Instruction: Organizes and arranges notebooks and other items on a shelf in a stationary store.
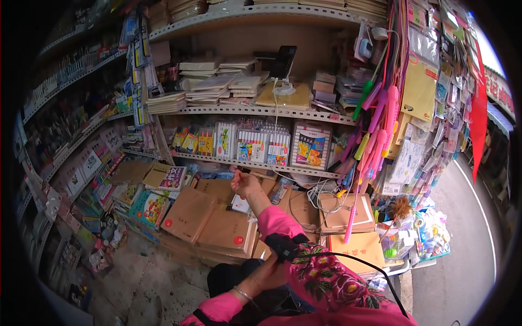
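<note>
My right arm, in a pink sleeve with embroidered flowers (345, 280), reaches forward over the stacked goods. My right hand (246, 185) has its fingers curled in, and nothing shows in it. Below it lies a small white packet (241, 204) among brown paper packs. Around the right forearm sits a black strapped device (283, 245) with a black cable (359, 257) running back from it. My left hand (268, 276), with a silver bangle (242, 294) at the wrist, grips this device from below; its fingertips are partly hidden.
Brown paper packs (187, 214) and books (149, 208) lie in front of me. Above, a shelf (244, 161) carries marker sets (311, 145); higher stand notebooks and a phone on a stand (283, 62). Colourful pens (389, 108) hang at right, near loose white cables (329, 198).
</note>
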### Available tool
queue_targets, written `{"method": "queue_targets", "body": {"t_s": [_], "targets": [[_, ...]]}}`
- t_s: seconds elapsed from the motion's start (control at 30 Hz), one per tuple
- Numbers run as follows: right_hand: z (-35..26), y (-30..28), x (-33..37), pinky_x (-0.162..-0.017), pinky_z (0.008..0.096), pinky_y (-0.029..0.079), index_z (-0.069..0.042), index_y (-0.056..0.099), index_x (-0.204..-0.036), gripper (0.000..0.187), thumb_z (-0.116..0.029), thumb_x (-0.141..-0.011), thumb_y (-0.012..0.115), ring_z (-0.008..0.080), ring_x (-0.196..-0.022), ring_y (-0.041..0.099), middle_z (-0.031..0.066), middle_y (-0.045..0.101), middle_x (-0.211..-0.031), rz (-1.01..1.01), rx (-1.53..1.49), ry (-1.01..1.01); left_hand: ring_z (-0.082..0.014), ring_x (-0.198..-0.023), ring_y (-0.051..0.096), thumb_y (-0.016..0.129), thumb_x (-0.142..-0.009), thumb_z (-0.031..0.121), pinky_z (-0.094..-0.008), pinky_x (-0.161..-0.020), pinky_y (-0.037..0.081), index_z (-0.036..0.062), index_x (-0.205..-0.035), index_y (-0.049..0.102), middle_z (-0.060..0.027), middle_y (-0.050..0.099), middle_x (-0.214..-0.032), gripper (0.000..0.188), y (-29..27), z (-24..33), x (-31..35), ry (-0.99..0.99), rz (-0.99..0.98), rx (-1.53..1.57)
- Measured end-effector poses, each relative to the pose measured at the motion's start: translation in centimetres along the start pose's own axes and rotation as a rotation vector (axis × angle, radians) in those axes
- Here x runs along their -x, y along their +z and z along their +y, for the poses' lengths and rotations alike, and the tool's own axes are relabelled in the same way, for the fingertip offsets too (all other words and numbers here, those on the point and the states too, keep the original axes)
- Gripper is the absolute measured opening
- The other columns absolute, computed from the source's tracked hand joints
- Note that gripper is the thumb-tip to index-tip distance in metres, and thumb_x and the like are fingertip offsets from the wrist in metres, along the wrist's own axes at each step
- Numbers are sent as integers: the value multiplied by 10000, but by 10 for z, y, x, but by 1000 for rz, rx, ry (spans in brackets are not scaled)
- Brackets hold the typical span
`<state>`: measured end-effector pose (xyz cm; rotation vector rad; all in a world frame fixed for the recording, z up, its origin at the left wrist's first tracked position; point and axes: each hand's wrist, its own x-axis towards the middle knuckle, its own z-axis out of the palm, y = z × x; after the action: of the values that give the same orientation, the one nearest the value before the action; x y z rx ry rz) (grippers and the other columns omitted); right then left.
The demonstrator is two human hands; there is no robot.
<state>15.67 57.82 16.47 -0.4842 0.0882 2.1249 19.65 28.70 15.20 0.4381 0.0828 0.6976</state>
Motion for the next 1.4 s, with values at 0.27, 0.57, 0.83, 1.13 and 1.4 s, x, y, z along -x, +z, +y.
{"method": "queue_targets", "body": {"t_s": [0.27,0.57,0.83,1.13,1.4], "targets": [[47,28,-7,-599,310,457,-17,551,-923,134,-86,-891,441,170,-680,564,75,610,-790,7,-131,74,-276,-1362,215,447,-601,830,-495,-1117,165,79,-1437,145,-76,134,-1507,1163,25,10,4,223,-104,-5],[63,33,-13,-560,295,433,-27,564,-912,145,-109,-872,452,162,-581,523,69,583,-716,-63,212,-44,-300,-1298,339,468,-717,750,-484,-1096,229,73,-1354,341,-129,361,-1399,938,9,13,12,206,-301,540],[86,19,-6,-609,400,485,2,581,-869,164,-122,-847,476,286,-668,618,149,624,-705,-117,1407,-811,-220,-1245,410,401,-871,608,-415,-1085,265,107,-1316,405,-84,451,-1332,670,27,12,3,236,-190,333],[112,7,33,-727,473,481,-3,570,-920,174,-101,-793,502,396,-804,610,230,621,-807,-569,2400,-1061,-280,-1264,383,485,-746,677,-491,-1078,257,127,-1333,383,-89,428,-1354,811,28,9,-2,309,142,183],[120,-4,20,-656,388,476,-13,567,-967,184,-105,-829,487,298,-747,612,153,614,-853,-449,2047,-938,-198,-1300,334,383,-903,543,-378,-1102,237,84,-1369,323,-76,383,-1389,657,-2,-8,-1,308,23,73]]}}
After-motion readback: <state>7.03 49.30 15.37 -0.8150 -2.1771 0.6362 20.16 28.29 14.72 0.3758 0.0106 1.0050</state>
